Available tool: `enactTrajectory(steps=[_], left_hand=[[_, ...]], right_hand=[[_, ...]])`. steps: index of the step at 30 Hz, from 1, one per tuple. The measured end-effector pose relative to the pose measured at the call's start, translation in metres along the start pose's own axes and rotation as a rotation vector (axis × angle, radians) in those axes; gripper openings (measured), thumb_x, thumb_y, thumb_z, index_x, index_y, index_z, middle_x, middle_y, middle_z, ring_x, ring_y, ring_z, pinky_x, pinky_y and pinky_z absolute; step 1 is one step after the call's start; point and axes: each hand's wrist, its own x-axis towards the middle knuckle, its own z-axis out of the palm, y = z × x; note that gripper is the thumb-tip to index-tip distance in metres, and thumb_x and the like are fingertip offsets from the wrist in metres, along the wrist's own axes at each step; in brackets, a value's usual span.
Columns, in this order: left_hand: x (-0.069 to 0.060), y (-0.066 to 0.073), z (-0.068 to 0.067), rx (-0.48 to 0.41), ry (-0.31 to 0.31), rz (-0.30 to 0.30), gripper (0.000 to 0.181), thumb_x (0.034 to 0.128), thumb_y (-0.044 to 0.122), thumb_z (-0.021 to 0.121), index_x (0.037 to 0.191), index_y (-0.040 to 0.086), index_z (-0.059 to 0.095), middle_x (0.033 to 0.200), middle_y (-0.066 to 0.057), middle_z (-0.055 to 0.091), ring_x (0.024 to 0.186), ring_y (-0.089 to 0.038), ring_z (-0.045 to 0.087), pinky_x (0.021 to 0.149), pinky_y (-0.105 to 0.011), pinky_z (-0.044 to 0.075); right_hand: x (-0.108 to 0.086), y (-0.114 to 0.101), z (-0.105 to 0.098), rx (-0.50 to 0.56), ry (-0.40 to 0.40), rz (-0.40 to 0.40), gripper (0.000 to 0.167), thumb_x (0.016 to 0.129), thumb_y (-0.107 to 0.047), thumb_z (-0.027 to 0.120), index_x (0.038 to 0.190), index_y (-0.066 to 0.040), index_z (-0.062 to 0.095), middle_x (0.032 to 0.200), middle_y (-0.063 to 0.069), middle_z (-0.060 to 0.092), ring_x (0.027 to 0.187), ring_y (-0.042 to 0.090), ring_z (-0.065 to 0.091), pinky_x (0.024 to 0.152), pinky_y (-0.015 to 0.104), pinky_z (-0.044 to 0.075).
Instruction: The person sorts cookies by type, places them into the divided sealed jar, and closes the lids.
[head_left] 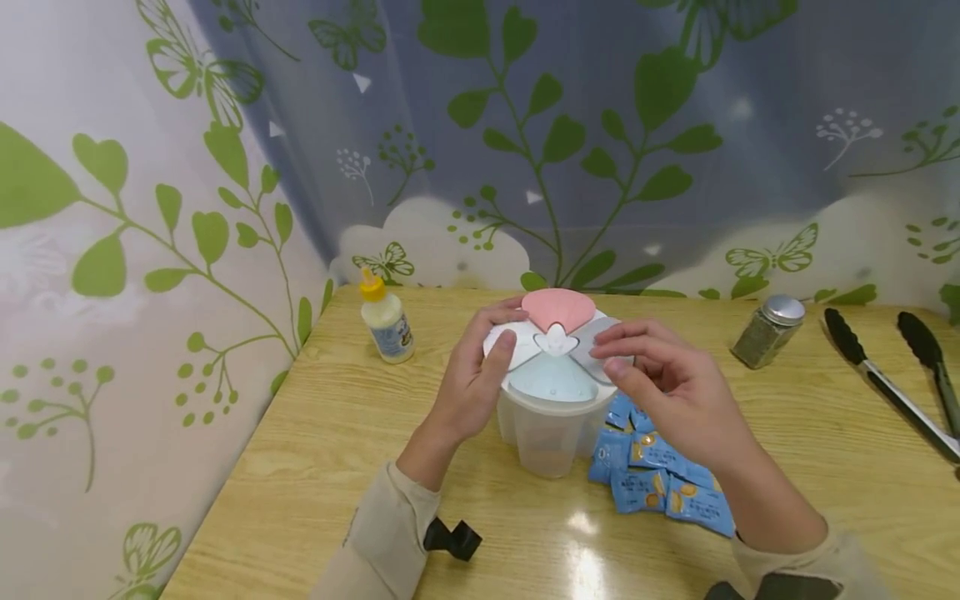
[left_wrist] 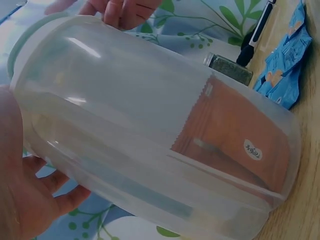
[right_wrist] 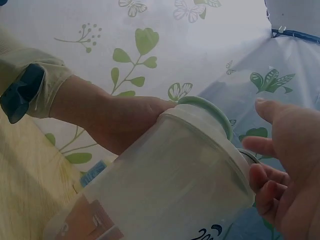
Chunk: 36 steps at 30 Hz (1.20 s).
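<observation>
While the left hand holds the cloudy, see-through plastic tub by its side, with the thumb up on top, the right hand has loosely bent fingers and grips nothing. Its fingertips are at the grey flap on the tub's right; I cannot tell if they touch it. The tub stands on the light wooden table. Its round lid has pink, grey, white and pale blue flaps around a small white middle piece. Through the wall, a flat orange packet with a white label shows low down in one part of the tub. Other shapes in there are too hazy to name.

Right by the tub, to its front right, lies a pile of shiny blue packets. Left of the tub is a clear bottle with a yellow cap and pale stuff inside. Well to the tub's right is a glass jar with a silver top, filled with dark green bits, and past it lie black and silver tongs. The table's back edge is behind the tub, against the leafy cloth; another edge slants along its left. Wood shows between the tub and the bottle, and in front of the tub.
</observation>
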Motion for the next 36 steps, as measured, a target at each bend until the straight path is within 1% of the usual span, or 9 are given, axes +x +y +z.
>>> enactTrajectory(steps=[3, 7, 8, 11, 15, 21, 27, 31, 36], left_hand=[[0.001, 0.001, -0.001, -0.016, -0.022, -0.042, 0.037, 0.1029, 0.033, 0.047, 0.128, 0.007, 0.053, 0.150, -0.007, 0.049, 0.143, -0.022, 0.043, 0.119, -0.046, 0.035], [0.000, 0.002, -0.004, -0.048, -0.054, -0.107, 0.048, 0.0960, 0.043, 0.056, 0.130, 0.009, 0.051, 0.153, -0.005, 0.045, 0.144, -0.023, 0.041, 0.116, -0.049, 0.037], [0.000, 0.003, -0.004, -0.054, -0.063, -0.121, 0.052, 0.0943, 0.047, 0.057, 0.130, 0.010, 0.051, 0.154, -0.004, 0.044, 0.144, -0.023, 0.040, 0.116, -0.049, 0.037], [-0.001, 0.005, -0.007, -0.064, -0.096, -0.144, 0.070, 0.0884, 0.064, 0.059, 0.133, 0.011, 0.048, 0.157, -0.003, 0.039, 0.146, -0.026, 0.037, 0.116, -0.053, 0.036], [-0.002, 0.007, -0.011, -0.064, -0.143, -0.154, 0.084, 0.0810, 0.073, 0.062, 0.137, 0.013, 0.044, 0.160, -0.001, 0.033, 0.148, -0.028, 0.033, 0.115, -0.058, 0.033], [-0.001, 0.006, -0.011, -0.112, -0.178, -0.143, 0.077, 0.0831, 0.059, 0.070, 0.138, 0.013, 0.042, 0.161, 0.000, 0.030, 0.149, -0.026, 0.031, 0.116, -0.056, 0.031], [-0.002, 0.004, -0.010, -0.139, -0.191, -0.130, 0.073, 0.0850, 0.053, 0.071, 0.138, 0.013, 0.040, 0.162, 0.000, 0.028, 0.149, -0.025, 0.030, 0.117, -0.055, 0.031], [-0.001, 0.004, -0.009, -0.145, -0.205, -0.120, 0.067, 0.0893, 0.049, 0.067, 0.137, 0.011, 0.038, 0.162, 0.000, 0.027, 0.149, -0.024, 0.030, 0.117, -0.054, 0.032], [-0.002, 0.004, -0.010, -0.124, -0.206, -0.101, 0.046, 0.0990, 0.024, 0.053, 0.138, 0.008, 0.035, 0.162, -0.004, 0.027, 0.150, -0.024, 0.027, 0.120, -0.052, 0.028]], right_hand=[[-0.002, 0.004, 0.000, -0.056, 0.012, 0.064, 0.033, 0.092, 0.008, 0.062, 0.124, 0.000, 0.065, 0.137, 0.008, 0.052, 0.067, 0.011, 0.055, 0.051, 0.025, 0.042], [-0.003, 0.008, 0.002, -0.141, -0.043, 0.187, 0.059, 0.092, -0.003, 0.068, 0.147, -0.014, 0.048, 0.152, 0.004, 0.036, 0.076, 0.016, 0.061, 0.055, 0.024, 0.046], [-0.003, 0.008, 0.002, -0.153, -0.062, 0.223, 0.063, 0.093, -0.007, 0.069, 0.150, -0.019, 0.043, 0.152, 0.003, 0.036, 0.078, 0.018, 0.062, 0.056, 0.024, 0.046], [-0.003, 0.010, 0.002, -0.154, -0.110, 0.313, 0.071, 0.094, -0.016, 0.069, 0.154, -0.029, 0.033, 0.140, 0.008, 0.044, 0.074, 0.020, 0.061, 0.056, 0.026, 0.048], [-0.003, 0.013, 0.002, -0.123, -0.155, 0.365, 0.075, 0.094, -0.019, 0.070, 0.154, -0.032, 0.027, 0.122, 0.011, 0.047, 0.069, 0.022, 0.058, 0.056, 0.028, 0.051], [-0.004, 0.016, 0.001, -0.078, -0.158, 0.379, 0.077, 0.094, -0.017, 0.070, 0.154, -0.029, 0.025, 0.125, 0.011, 0.044, 0.066, 0.021, 0.058, 0.056, 0.029, 0.052], [-0.003, 0.014, -0.001, -0.026, -0.156, 0.378, 0.078, 0.091, -0.013, 0.073, 0.154, -0.027, 0.027, 0.124, 0.011, 0.045, 0.067, 0.018, 0.060, 0.056, 0.032, 0.054], [-0.004, 0.013, -0.001, -0.020, -0.136, 0.394, 0.081, 0.090, -0.013, 0.075, 0.154, -0.027, 0.027, 0.127, 0.013, 0.046, 0.068, 0.019, 0.062, 0.057, 0.031, 0.056], [-0.004, 0.013, -0.001, -0.023, -0.114, 0.426, 0.088, 0.088, -0.015, 0.076, 0.156, -0.028, 0.022, 0.141, 0.014, 0.046, 0.068, 0.019, 0.061, 0.058, 0.032, 0.056]])
